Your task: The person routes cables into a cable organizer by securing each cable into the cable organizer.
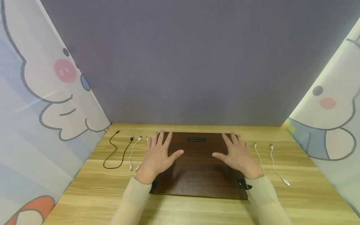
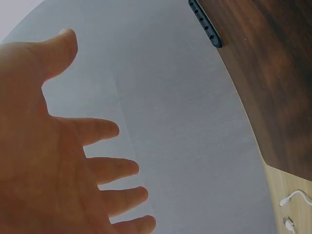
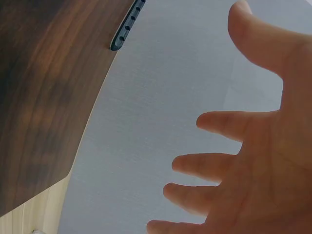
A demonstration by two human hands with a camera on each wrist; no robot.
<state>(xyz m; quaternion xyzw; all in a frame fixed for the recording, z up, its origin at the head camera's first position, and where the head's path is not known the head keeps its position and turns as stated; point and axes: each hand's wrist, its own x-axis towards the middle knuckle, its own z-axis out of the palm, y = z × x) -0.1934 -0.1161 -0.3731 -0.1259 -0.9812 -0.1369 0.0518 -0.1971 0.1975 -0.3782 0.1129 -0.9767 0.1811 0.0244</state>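
Both hands are held over a dark brown wooden board (image 1: 197, 175), palms down with the fingers spread. My left hand (image 1: 158, 154) overlaps the board's left side in the head view, and my right hand (image 1: 237, 154) its right side. Neither holds anything; the wrist views show bare palms and straight fingers. Between them, at the board's far edge, lies a black slotted cable holder (image 1: 197, 139), its row of notches visible in the left wrist view. White cables near the left hand are partly hidden behind it.
Left of the board lie a black cable (image 1: 123, 157) and a white cable (image 1: 131, 154). To its right are two more white cables, an inner one (image 1: 260, 159) and an outer one (image 1: 277, 170). A grey panel (image 1: 197, 78) stands behind the wooden table (image 1: 92, 187), with printed cloth at both sides.
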